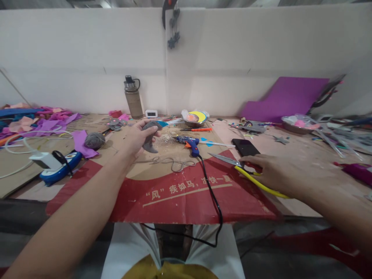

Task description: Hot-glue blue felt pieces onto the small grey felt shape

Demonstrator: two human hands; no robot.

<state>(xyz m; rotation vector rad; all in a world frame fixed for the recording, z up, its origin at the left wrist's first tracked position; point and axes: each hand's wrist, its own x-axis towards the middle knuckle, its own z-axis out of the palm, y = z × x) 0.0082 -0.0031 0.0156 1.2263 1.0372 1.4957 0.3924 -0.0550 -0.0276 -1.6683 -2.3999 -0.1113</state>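
Observation:
My left hand [142, 135] is closed around a grey, soft-looking crescent-shaped piece [150, 146], its lower tip curving out below the fingers. My right hand [266, 172] grips the dark and red handles of a pair of scissors [225, 158], whose blades point left. A curved yellow strip [264, 186] runs beneath that hand. Between the hands lies a blue hot glue gun [192, 145] with a clear glue stick in its back. Loose grey yarn [174, 162] loops across the cardboard [180, 193] in front of it.
A phone [245, 147] lies beside my right hand. At left are a grey yarn ball [94, 140], a blue power strip [65, 167] and coloured felt scraps [48, 126]. A bottle [133, 99] and a bowl [195, 123] stand at the back. The glue gun's cord [215, 201] hangs off the front edge.

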